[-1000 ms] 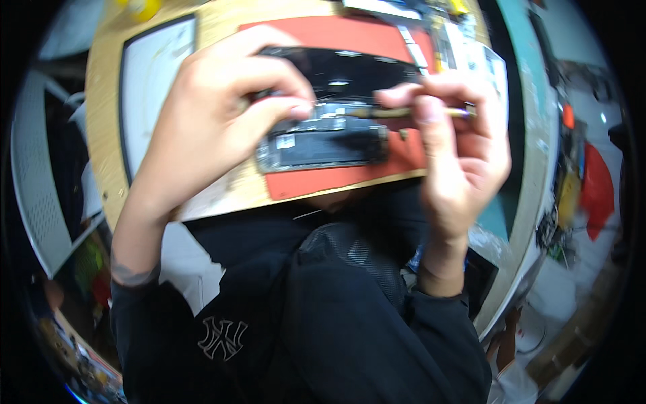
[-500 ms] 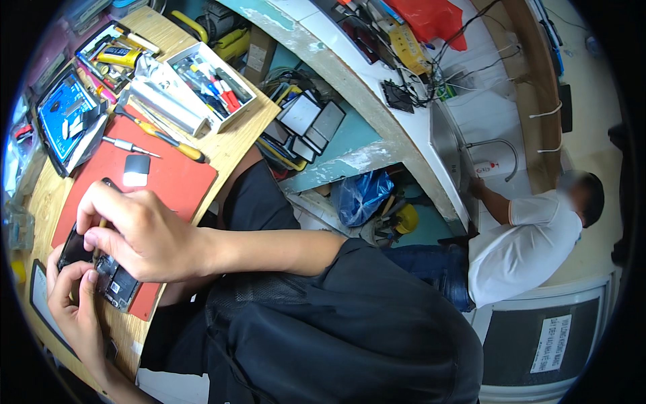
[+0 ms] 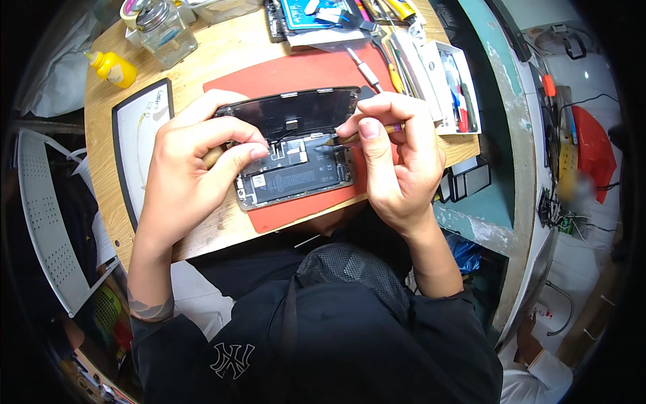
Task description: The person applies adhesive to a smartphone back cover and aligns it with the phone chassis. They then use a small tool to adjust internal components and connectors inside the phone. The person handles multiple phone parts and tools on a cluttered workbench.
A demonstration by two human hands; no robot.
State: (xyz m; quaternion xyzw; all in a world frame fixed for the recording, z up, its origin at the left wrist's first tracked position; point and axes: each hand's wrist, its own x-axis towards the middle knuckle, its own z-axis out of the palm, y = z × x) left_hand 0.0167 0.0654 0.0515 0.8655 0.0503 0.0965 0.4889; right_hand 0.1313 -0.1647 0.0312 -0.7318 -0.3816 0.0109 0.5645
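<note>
The wooden desk (image 3: 222, 50) is filling the upper half of the view, and a red work mat (image 3: 282, 71) is lying across its middle, reaching down to the near edge. A flat white panel with a dark frame (image 3: 138, 145) is sitting at the left edge of the desk. On the near part of the mat, an opened phone (image 3: 296, 176) is lying with its insides showing, and its dark screen panel (image 3: 293, 111) is standing folded up along the far side of it.

The left hand (image 3: 185, 178) is bearing down on the phone's left side, fingers curled, thumb and forefinger pressing at the top left of the open body. The right hand (image 3: 397, 158) is coming in from the phone's right side, fingers pinched tight around a slim tool (image 3: 353, 138), whose tip is touching the upper right of the phone's interior.

At the far right corner of the desk a white tray of small tools (image 3: 454, 87) is sitting. At the far left corner, a glass jar (image 3: 165, 30) is standing just beside a small yellow bottle (image 3: 111, 67).
</note>
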